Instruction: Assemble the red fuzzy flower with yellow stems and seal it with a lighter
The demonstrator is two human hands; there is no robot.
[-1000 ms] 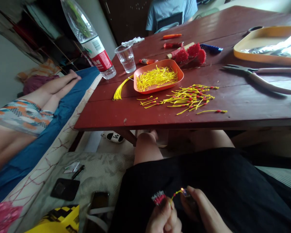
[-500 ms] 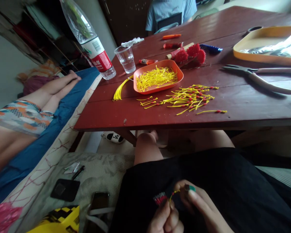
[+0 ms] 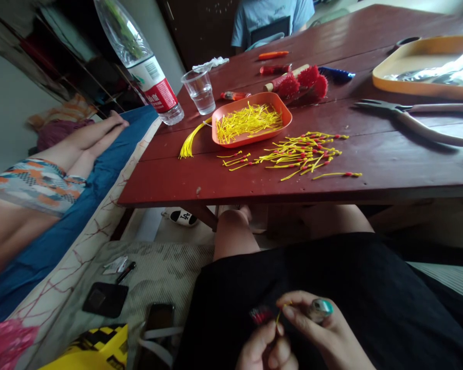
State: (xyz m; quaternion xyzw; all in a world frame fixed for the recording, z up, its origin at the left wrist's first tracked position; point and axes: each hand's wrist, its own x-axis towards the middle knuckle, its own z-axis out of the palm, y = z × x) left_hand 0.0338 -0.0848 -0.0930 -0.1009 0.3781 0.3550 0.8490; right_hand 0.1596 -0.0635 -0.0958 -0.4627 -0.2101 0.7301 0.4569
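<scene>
Below the red table point(image 3: 370, 169), over the black-clad lap, the left hand point(image 3: 268, 349) pinches a red-tipped bundle point(image 3: 260, 314) closed between its fingertips. Just right of the bundle, the right hand point(image 3: 324, 334) is clamped on a lighter point(image 3: 321, 308), its fingertips touching a yellow strand point(image 3: 281, 311).

Daylight falls from the upper right, glaring on the tray point(image 3: 405, 61). The lap below the table point(image 3: 254, 180) is dim. Edges bend.
</scene>
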